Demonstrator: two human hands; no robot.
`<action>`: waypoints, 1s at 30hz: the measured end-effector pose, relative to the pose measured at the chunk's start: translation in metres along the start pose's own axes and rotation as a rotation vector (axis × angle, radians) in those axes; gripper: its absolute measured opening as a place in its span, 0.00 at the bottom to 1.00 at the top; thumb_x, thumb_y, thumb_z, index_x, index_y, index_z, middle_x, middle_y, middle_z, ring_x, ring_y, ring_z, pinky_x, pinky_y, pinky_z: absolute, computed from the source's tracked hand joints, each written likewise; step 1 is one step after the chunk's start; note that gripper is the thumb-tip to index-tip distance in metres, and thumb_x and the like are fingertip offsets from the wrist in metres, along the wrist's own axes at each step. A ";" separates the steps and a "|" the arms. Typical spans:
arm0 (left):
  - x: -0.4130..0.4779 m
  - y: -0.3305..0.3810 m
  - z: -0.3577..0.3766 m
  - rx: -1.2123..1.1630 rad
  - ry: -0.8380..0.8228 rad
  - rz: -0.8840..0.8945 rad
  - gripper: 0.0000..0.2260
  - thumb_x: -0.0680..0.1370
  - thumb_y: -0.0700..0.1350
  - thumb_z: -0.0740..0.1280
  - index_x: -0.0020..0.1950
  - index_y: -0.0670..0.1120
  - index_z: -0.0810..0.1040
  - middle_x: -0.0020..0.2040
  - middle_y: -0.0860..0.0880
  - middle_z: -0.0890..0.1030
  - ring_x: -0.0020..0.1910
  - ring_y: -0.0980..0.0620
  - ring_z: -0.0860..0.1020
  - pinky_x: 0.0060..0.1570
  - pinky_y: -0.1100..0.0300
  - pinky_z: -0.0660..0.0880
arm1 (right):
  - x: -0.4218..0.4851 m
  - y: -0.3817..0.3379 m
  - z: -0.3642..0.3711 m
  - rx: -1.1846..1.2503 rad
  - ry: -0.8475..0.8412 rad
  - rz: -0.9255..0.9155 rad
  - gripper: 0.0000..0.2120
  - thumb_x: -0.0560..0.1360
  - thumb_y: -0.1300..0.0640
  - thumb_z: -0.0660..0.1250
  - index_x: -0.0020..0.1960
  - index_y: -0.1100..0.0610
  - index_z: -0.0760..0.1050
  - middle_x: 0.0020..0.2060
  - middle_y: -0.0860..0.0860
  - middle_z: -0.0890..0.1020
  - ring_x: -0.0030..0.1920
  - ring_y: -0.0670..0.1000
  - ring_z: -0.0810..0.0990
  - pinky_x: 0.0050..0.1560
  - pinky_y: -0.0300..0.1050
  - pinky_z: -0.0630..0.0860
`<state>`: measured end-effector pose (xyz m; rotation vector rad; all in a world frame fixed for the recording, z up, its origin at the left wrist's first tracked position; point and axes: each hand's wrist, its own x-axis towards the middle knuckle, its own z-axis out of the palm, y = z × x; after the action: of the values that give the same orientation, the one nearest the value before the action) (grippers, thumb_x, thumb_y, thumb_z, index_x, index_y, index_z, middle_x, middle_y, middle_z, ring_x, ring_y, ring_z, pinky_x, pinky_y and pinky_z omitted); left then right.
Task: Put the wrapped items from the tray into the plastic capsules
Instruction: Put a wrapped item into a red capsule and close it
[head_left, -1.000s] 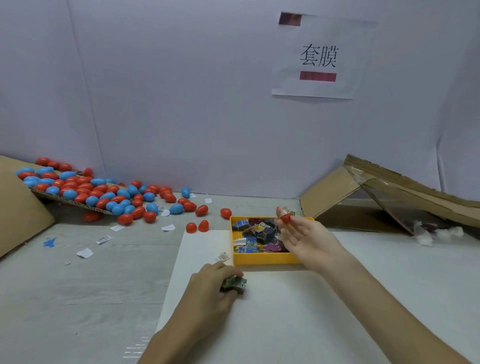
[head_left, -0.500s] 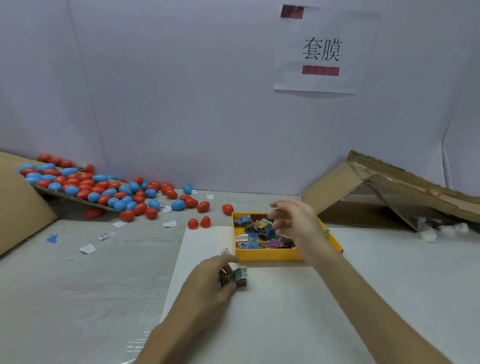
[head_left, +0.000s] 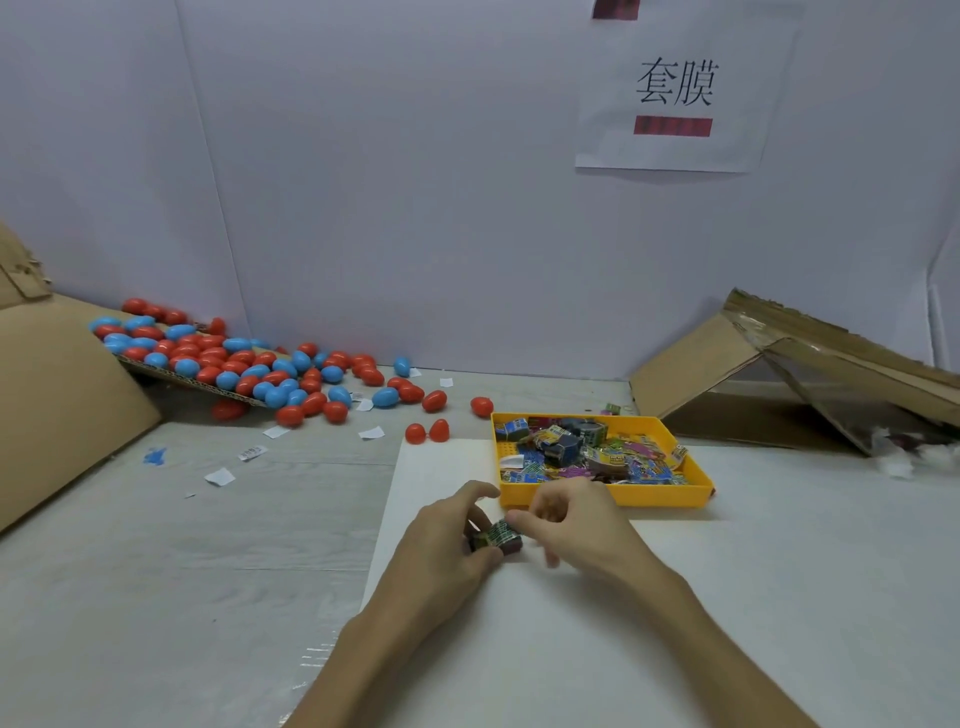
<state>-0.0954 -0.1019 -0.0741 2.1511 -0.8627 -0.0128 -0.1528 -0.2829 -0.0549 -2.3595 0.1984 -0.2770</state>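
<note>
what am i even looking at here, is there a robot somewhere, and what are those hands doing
There is no robot here. These are a person's two bare hands, filmed by one camera worn on the head, looking forward and down. The left hand and right hand meet over a white sheet, and their fingers pinch one small wrapped item in green printed film. Just behind, a shallow yellow plastic tray holds many colourful wrapped items. At the far left lies a heap of red and blue egg-shaped plastic capsules. What look like two red capsule halves lie nearer. Folded brown cardboard sits on the right, and a paper sign hangs on the wall.
</note>
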 end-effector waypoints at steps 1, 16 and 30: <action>0.000 -0.001 0.001 0.001 -0.002 0.005 0.24 0.74 0.46 0.74 0.64 0.63 0.70 0.46 0.62 0.78 0.46 0.65 0.77 0.44 0.78 0.70 | 0.000 0.000 0.001 -0.005 -0.005 0.014 0.17 0.71 0.38 0.70 0.35 0.51 0.78 0.24 0.48 0.81 0.26 0.42 0.78 0.27 0.32 0.69; 0.002 -0.003 0.002 -0.001 0.012 0.026 0.22 0.73 0.43 0.75 0.59 0.64 0.72 0.46 0.62 0.78 0.45 0.62 0.79 0.44 0.76 0.73 | 0.001 -0.003 0.006 0.173 0.028 0.087 0.17 0.68 0.40 0.76 0.40 0.53 0.78 0.31 0.50 0.83 0.31 0.47 0.82 0.35 0.45 0.75; 0.001 0.001 0.003 -0.023 0.011 0.017 0.19 0.72 0.42 0.76 0.57 0.60 0.76 0.45 0.59 0.80 0.43 0.62 0.79 0.44 0.73 0.75 | -0.001 -0.010 0.000 0.173 -0.058 0.096 0.07 0.73 0.53 0.75 0.37 0.52 0.84 0.29 0.48 0.82 0.29 0.40 0.74 0.28 0.33 0.69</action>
<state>-0.0961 -0.1051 -0.0752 2.1203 -0.8700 -0.0019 -0.1534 -0.2758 -0.0477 -2.1763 0.2495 -0.1724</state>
